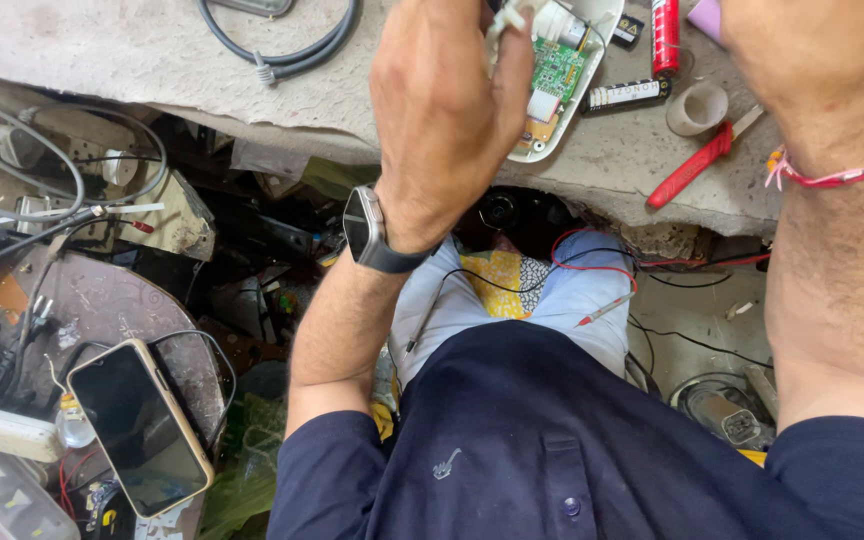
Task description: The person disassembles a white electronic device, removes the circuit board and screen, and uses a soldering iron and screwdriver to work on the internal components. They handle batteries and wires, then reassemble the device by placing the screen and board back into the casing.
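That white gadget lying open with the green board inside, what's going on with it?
A person sits at a cluttered workbench. Their left hand grips something small and white over the open white casing, where the green circuit board shows. The right hand rests near the bench's far edge. Batteries, a roll of tape and a red-handled tool lie beside it.

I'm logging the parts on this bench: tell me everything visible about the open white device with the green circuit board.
The open white plastic casing lies face up on the grey worktop, rounded at its near end. Inside sit a green circuit board and white parts. The left hand covers its left side, fingers on white pieces.
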